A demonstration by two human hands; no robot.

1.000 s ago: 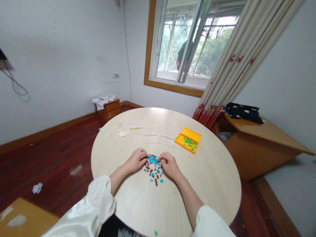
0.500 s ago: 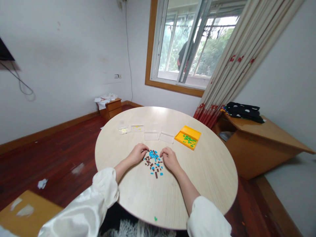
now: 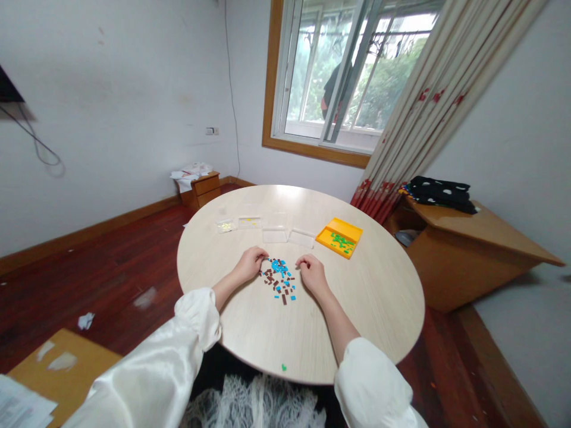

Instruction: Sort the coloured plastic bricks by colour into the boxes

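Head view: loose blue and brown pieces [image 3: 280, 267] lie in a scattered heap on the round table [image 3: 375, 291]. Left hand [image 3: 252, 264], fingers curled, at heap's left edge; right hand [image 3: 311, 272], fingers bent, just beside its right edge. Can't make out whether either pinches a piece. Beyond: clear trays [image 3: 275, 236], yellow case [image 3: 343, 227] with green pieces [image 3: 341, 241].

The toy bricks [image 3: 279, 266] lay on the desk [image 3: 379, 291] between the person's left hand [image 3: 250, 264] and right hand [image 3: 312, 273]. Behind them stood a row of boxes [image 3: 275, 237], with a case [image 3: 345, 227] holding other pieces [image 3: 341, 242] at its right.
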